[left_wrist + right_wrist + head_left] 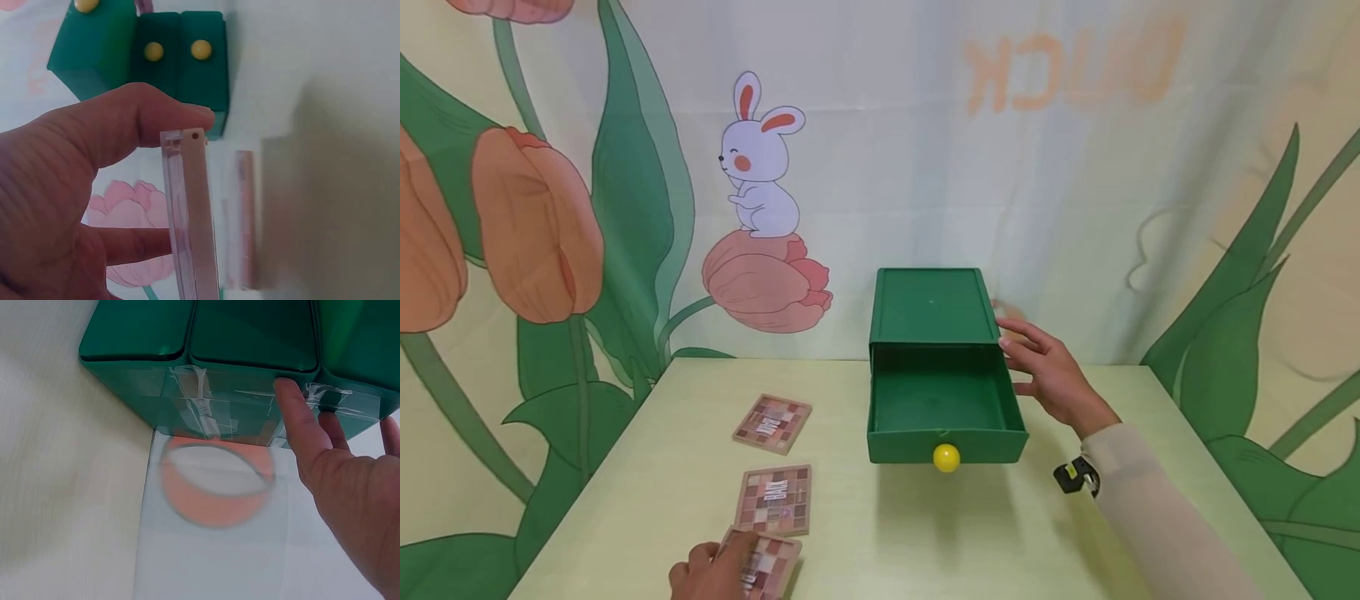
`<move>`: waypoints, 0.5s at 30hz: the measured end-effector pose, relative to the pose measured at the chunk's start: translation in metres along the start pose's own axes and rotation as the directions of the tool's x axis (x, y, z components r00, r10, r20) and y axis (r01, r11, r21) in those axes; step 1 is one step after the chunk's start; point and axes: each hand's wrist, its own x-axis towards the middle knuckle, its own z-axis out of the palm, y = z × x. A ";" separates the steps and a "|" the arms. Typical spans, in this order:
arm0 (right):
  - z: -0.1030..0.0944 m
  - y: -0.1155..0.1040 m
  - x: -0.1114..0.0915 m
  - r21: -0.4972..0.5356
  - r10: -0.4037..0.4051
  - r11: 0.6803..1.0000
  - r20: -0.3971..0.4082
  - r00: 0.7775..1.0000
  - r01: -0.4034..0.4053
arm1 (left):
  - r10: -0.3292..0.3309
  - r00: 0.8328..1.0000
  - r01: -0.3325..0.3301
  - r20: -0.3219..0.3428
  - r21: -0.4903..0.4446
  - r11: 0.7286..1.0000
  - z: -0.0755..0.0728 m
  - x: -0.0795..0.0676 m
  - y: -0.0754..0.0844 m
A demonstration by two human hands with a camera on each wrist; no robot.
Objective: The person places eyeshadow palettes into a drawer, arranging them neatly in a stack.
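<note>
My left hand (pixel 707 575) pinches a checkered pinkish-brown eyeshadow palette (pixel 775 565) at the table's near left. In the left wrist view, the held palette (pixel 199 212) stands on edge between thumb and fingers, its clear lid to the left. A green drawer cabinet (pixel 931 307) stands at the back middle, with its top drawer (pixel 904 447) pulled out by a yellow knob (pixel 947 457). My right hand (pixel 1048 371) rests against the cabinet's right side, fingers fairly straight. In the right wrist view, a fingertip touches that side near clear tape (pixel 203 400).
Two similar palettes, a nearer one (pixel 775 500) and a farther one (pixel 772 423), lie on the pale table (pixel 647 500) left of the cabinet. Behind hangs a curtain (pixel 887 167) printed with tulips and a rabbit. Two lower drawers, with yellow knobs (pixel 154 51), are shut.
</note>
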 end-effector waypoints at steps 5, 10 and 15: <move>0.001 0.004 0.001 0.009 0.006 1.000 0.011 1.000 -0.006 | 0.025 0.998 -0.025 0.049 -0.004 1.000 -0.021 -0.003 0.015; 0.001 0.004 0.003 0.008 0.005 1.000 0.021 1.000 -0.005 | 0.054 0.998 -0.054 0.012 -0.028 0.998 -0.039 -0.011 0.027; 0.000 0.003 0.002 -0.001 -0.006 1.000 0.013 1.000 0.006 | 0.084 0.995 -0.087 -0.055 -0.062 0.994 -0.053 -0.016 0.038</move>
